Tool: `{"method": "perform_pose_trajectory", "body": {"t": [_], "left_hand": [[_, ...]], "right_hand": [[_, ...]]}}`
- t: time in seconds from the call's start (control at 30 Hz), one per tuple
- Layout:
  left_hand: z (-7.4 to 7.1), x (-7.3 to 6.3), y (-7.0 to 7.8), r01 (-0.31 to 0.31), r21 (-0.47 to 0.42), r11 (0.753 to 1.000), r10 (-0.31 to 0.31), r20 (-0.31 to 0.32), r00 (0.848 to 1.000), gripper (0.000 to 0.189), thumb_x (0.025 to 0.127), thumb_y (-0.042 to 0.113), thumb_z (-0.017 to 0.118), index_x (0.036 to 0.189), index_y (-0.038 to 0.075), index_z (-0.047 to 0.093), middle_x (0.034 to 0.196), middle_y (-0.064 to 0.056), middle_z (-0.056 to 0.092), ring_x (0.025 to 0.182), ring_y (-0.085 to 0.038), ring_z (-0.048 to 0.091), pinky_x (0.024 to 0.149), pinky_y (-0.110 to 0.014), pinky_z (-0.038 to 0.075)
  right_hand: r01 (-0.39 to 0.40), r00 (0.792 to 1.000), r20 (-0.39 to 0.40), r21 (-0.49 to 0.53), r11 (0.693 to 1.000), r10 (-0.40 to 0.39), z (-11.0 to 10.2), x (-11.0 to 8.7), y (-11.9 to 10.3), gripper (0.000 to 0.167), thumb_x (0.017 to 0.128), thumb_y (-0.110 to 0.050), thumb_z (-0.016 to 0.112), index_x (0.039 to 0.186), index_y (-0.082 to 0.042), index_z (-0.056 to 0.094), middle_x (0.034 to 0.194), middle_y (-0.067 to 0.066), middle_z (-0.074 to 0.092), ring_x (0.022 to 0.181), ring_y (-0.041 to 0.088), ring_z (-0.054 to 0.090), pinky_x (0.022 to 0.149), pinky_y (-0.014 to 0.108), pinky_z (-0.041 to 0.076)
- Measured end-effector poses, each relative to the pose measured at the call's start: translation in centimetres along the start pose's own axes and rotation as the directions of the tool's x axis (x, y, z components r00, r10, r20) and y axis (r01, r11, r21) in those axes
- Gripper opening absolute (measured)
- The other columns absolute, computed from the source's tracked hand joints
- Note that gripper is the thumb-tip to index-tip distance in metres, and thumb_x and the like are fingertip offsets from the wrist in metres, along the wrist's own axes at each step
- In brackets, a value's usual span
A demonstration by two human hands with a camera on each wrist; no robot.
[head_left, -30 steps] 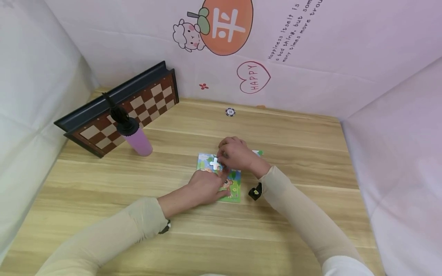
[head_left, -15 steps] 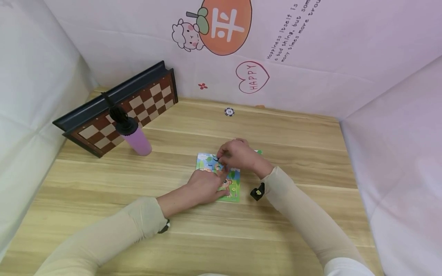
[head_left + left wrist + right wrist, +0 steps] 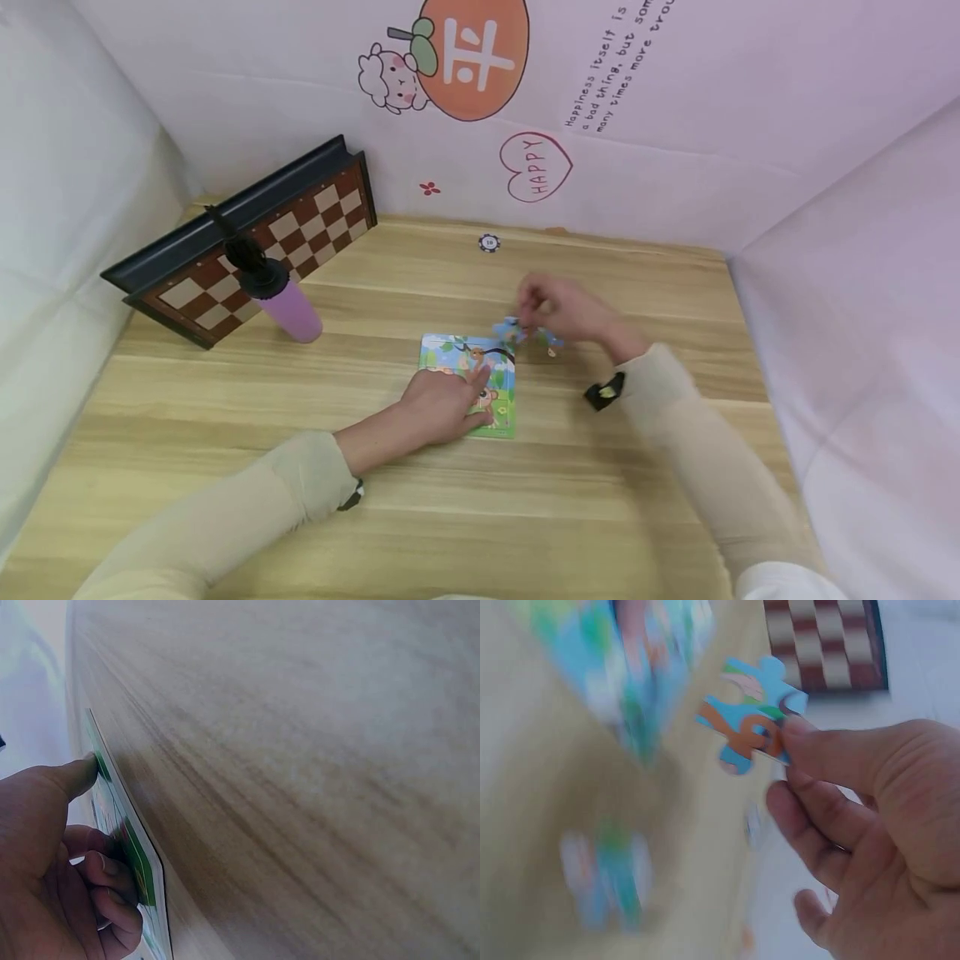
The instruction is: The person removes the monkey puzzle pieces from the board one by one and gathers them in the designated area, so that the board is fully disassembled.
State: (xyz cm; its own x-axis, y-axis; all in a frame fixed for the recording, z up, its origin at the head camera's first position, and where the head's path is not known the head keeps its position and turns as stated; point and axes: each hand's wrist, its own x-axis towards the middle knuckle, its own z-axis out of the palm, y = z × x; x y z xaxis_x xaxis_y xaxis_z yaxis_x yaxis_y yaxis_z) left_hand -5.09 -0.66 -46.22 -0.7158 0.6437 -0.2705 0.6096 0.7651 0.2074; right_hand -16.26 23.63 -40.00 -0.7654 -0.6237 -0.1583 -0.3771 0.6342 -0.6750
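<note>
My left hand (image 3: 438,404) rests on a small jigsaw puzzle board (image 3: 507,377) with a bright animal picture. Its index finger is extended over the picture, and the thumb touches the surface close to the near edge; in the left wrist view other fingers bend against the board (image 3: 146,859). Just beyond the board's right corner, my right hand (image 3: 570,312) is in the air. Between thumb and fingertips it pinches a blue puzzle piece (image 3: 761,712) with brown and green parts. A loose puzzle piece (image 3: 551,342) lies on the table beneath that hand, blurred in the right wrist view.
A chessboard case (image 3: 255,242) stands on edge at the back left. Before it is a lilac cylinder with a black top (image 3: 292,312). A poker chip (image 3: 489,242) lies near the printed back wall (image 3: 645,192). White sheets border both sides.
My right hand has moved from the board's upper part to the right, carrying the puzzle piece and uncovering the board's far right corner. The left hand stays on the board. The head view shifted slightly.
</note>
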Motion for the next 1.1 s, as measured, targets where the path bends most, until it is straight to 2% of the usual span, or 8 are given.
{"method": "perform_pose_trajectory", "body": {"t": [0.13, 0.3, 0.47, 0.57, 0.67, 0.87, 0.97, 1.1], "left_hand": [[0.0, -0.1, -0.1, -0.008, 0.000, 1.000, 0.008, -0.015, 1.000, 0.081, 0.097, 0.065, 0.052, 0.159, 0.014, 0.035, 0.139, 0.005, 0.061, 0.044, -0.010, 0.022, 0.041, -0.028, 0.023], [0.2, -0.4, -0.5, 0.002, -0.008, 1.000, -0.002, -0.030, 1.000, 0.080, 0.097, 0.064, 0.054, 0.158, 0.014, 0.039, 0.117, 0.003, 0.072, 0.045, -0.009, 0.025, 0.040, -0.029, 0.025], [0.5, -0.2, -0.6, -0.010, -0.018, 1.000, 0.010, -0.043, 0.999, 0.080, 0.097, 0.064, 0.054, 0.157, 0.013, 0.040, 0.092, 0.005, 0.073, 0.045, -0.009, 0.033, 0.040, -0.030, 0.030], [0.8, 0.1, -0.5, -0.019, -0.018, 1.000, 0.018, -0.045, 0.999, 0.080, 0.097, 0.065, 0.052, 0.157, 0.013, 0.040, 0.056, 0.006, 0.051, 0.045, -0.010, 0.039, 0.041, -0.032, 0.035], [0.7, 0.2, -0.3, -0.012, -0.025, 1.000, 0.011, -0.035, 0.999, 0.080, 0.097, 0.065, 0.053, 0.157, 0.014, 0.040, 0.051, 0.007, 0.044, 0.045, -0.011, 0.038, 0.041, -0.032, 0.035], [0.6, 0.2, -0.2, -0.010, -0.039, 0.999, 0.009, -0.025, 1.000, 0.080, 0.097, 0.064, 0.054, 0.158, 0.014, 0.038, 0.101, 0.004, 0.074, 0.045, -0.011, 0.043, 0.042, -0.032, 0.035], [0.7, 0.2, -0.3, -0.014, -0.037, 0.999, 0.013, -0.029, 0.999, 0.081, 0.097, 0.064, 0.054, 0.158, 0.014, 0.038, 0.135, 0.003, 0.064, 0.045, -0.011, 0.045, 0.042, -0.033, 0.036], [0.7, 0.2, -0.3, -0.016, -0.034, 0.999, 0.014, -0.042, 0.999, 0.080, 0.097, 0.064, 0.053, 0.158, 0.013, 0.039, 0.139, 0.003, 0.061, 0.044, -0.011, 0.045, 0.041, -0.032, 0.036]], "right_hand": [[-0.139, 0.987, 0.074, -0.028, 0.990, 0.141, -4.8, -3.7, 3.6, 0.013, 0.096, 0.001, 0.067, 0.098, -0.003, 0.055, 0.090, 0.006, 0.069, 0.089, 0.022, 0.067, 0.083, 0.043, 0.049], [-0.298, 0.944, 0.150, -0.004, 0.955, 0.295, -6.8, -6.9, 7.8, 0.012, 0.097, 0.004, 0.063, 0.100, 0.002, 0.051, 0.093, 0.011, 0.071, 0.088, 0.025, 0.068, 0.079, 0.039, 0.049], [-0.328, 0.933, 0.153, -0.008, 0.945, 0.325, -6.3, -7.7, 9.9, 0.012, 0.097, 0.005, 0.064, 0.101, 0.003, 0.053, 0.092, 0.011, 0.072, 0.088, 0.025, 0.068, 0.080, 0.038, 0.050], [-0.335, 0.934, 0.108, -0.070, 0.940, 0.341, -6.1, -7.6, 10.2, 0.012, 0.096, 0.004, 0.065, 0.100, 0.001, 0.054, 0.092, 0.008, 0.072, 0.089, 0.024, 0.067, 0.084, 0.044, 0.047], [-0.340, 0.933, 0.071, -0.139, 0.930, 0.352, -6.0, -7.2, 10.1, 0.013, 0.096, -0.001, 0.067, 0.099, -0.002, 0.055, 0.092, 0.006, 0.071, 0.090, 0.024, 0.065, 0.086, 0.047, 0.044], [-0.346, 0.932, 0.062, -0.153, 0.926, 0.358, -5.9, -6.8, 10.1, 0.013, 0.095, -0.003, 0.069, 0.098, -0.002, 0.056, 0.091, 0.005, 0.071, 0.089, 0.024, 0.065, 0.085, 0.048, 0.044], [-0.349, 0.930, 0.066, -0.149, 0.925, 0.361, -5.9, -6.8, 10.1, 0.013, 0.095, -0.001, 0.069, 0.098, -0.001, 0.057, 0.090, 0.005, 0.071, 0.088, 0.024, 0.065, 0.085, 0.047, 0.045], [-0.350, 0.930, 0.059, -0.157, 0.924, 0.363, -5.8, -6.8, 10.4, 0.013, 0.094, -0.001, 0.070, 0.096, -0.002, 0.058, 0.088, 0.004, 0.070, 0.087, 0.024, 0.064, 0.085, 0.048, 0.045]]}}
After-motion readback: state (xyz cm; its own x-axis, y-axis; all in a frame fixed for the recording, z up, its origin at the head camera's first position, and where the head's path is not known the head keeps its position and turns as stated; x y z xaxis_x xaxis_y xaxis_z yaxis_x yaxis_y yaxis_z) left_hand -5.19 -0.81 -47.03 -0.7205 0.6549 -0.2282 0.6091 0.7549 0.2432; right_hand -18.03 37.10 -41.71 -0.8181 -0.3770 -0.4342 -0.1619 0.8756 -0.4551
